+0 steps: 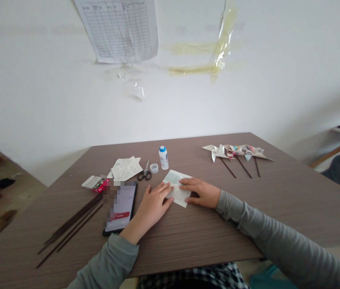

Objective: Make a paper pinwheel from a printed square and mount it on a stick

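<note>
A square piece of printed paper [177, 193] lies flat on the brown table, turned with a corner toward me. My left hand [155, 199] rests on its left side with the fingers stretched out. From the right, my right hand [200, 192] lies over the paper's other side, fingers also extended. Parts of the paper are hidden under both hands. Just behind it stand a white glue bottle with a blue cap [164, 158], a small clear plastic cup [154, 168] and black-handled scissors [144, 172].
Several printed paper sheets [126, 169] lie left of the scissors. Nearer are an opened small box [96, 183], several dark thin sticks [75, 221] and a phone [122, 204] beside my left forearm. Paper pinwheels on sticks [218, 152] lie at the back right. A white wall [128, 120] borders the table.
</note>
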Available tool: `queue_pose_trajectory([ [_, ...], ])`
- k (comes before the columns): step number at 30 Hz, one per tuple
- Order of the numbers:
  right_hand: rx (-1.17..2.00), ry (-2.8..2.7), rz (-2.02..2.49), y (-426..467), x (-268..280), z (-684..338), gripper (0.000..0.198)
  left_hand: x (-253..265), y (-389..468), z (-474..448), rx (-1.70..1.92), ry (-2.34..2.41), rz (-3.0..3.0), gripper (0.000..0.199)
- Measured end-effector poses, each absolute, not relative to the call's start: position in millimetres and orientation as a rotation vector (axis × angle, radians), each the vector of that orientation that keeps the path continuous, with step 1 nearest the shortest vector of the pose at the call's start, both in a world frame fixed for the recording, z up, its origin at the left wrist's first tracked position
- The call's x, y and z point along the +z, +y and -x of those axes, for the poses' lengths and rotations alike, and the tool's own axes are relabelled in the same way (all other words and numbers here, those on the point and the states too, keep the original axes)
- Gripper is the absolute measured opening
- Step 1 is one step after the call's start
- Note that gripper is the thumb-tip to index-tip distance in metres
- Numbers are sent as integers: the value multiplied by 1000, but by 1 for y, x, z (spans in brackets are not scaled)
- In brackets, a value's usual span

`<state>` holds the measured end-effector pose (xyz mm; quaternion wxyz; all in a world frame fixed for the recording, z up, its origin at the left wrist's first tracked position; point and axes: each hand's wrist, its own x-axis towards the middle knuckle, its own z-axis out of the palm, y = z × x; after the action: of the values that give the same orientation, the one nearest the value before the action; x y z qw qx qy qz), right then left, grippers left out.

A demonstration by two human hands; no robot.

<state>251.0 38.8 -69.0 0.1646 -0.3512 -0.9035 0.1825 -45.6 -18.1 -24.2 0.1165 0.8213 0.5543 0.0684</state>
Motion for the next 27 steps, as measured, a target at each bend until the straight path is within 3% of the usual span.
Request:
queue_pose_trajectory([
  [9, 548, -2496, 1134, 39, -67, -249, 70, -14, -19, 46, 225, 1618, -2341, 59],
  [27, 456, -2536, 1152, 40, -61, -248, 29, -24, -12, 53, 359, 1608, -2336, 35],
])
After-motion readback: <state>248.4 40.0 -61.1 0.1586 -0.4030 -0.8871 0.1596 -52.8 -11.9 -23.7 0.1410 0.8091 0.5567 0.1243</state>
